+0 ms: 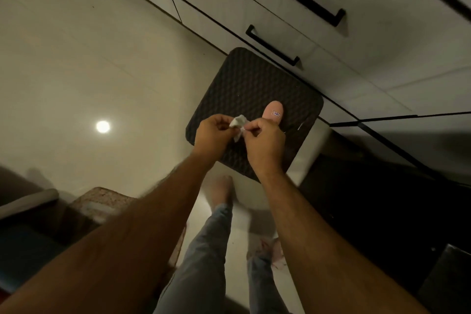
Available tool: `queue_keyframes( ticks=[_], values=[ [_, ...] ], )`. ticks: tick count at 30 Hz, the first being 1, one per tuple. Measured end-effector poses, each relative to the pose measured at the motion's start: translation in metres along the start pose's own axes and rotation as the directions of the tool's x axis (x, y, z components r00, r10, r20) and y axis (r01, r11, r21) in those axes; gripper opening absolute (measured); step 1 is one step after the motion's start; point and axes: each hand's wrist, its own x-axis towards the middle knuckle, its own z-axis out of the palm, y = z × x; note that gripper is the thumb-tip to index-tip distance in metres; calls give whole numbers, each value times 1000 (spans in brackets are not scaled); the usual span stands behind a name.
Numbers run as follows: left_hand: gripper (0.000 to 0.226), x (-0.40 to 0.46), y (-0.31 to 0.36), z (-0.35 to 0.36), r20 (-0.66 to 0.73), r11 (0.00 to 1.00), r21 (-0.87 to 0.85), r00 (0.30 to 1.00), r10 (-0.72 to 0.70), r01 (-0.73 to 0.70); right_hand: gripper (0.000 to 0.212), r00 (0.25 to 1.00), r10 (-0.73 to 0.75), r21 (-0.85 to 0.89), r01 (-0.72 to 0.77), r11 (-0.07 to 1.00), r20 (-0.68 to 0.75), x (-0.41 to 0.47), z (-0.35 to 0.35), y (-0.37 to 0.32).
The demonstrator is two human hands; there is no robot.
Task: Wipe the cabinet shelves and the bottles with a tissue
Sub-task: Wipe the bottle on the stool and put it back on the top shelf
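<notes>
Both hands pinching small crumpled tissue [238, 125] between them above dark floor mat [254, 99]: left hand [212, 132] and right hand [263, 140] fingers clamped on it, likely bunching or unfolding for wiping. Cabinet drawers [293, 23] closed; no bottles visible.

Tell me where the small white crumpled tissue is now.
In the head view, the small white crumpled tissue is pinched between the left hand and right hand, above the dark textured mat.
</notes>
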Motion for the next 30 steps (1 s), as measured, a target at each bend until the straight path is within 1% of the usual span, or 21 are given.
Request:
queue_keyframes(
  ticks=[2, 5, 9, 12, 14, 16, 18, 20, 21, 23, 25, 28, 30],
  values=[
    [11, 23, -5, 0, -35, 996, 82, 998, 47, -44, 8, 999, -33, -64, 33, 997, -4, 16, 16, 6],
    [10, 44, -9, -5, -32, 963, 248, 992, 120, -109, 15, 995, -98, -178, 99, 979, 15, 31, 34, 10],
    [24, 47, -13, -12, 7, 916, 364, 984, 180, -170, 24, 984, -153, -292, 172, 941, 87, 35, 44, 14],
    [31, 39, -12, -14, -23, 882, 424, 972, 235, -203, 25, 973, -216, -313, 232, 921, 85, 28, 32, 15],
    [35, 32, -8, -14, -85, 848, 478, 949, 302, -227, 23, 971, -238, -289, 235, 928, 27, 26, 17, 18],
    [36, 23, -1, -8, -131, 828, 496, 920, 370, -262, 20, 980, -192, -242, 173, 955, -54, 27, 0, 25],
    [32, 15, 9, 4, -114, 807, 483, 889, 443, -340, 15, 984, -89, -183, 60, 981, -155, 31, -17, 38],
    [27, 11, 20, 21, -20, 767, 474, 865, 501, -433, 16, 972, 50, -83, -71, 994, -231, 38, -28, 56],
    [25, 13, 23, 31, 43, 746, 476, 860, 508, -465, 17, 965, 122, -39, -135, 990, -230, 43, -30, 66],
    [24, 21, 24, 48, 137, 726, 504, 873, 468, -468, 18, 955, 255, 38, -252, 967, -153, 50, -32, 81],
    [24, 33, 23, 59, 166, 728, 549, 907, 386, -410, 18, 937, 347, 138, -338, 931, -46, 51, -31, 84],
    [23, 46, 20, 69, 154, 724, 609, 944, 293, -324, 21, 925, 375, 233, -379, 895, 65, 50, -26, 81],
    [23, 50, 18, 72, 147, 718, 627, 951, 271, -301, 18, 935, 348, 229, -353, 907, 60, 51, -22, 79]
  ],
)
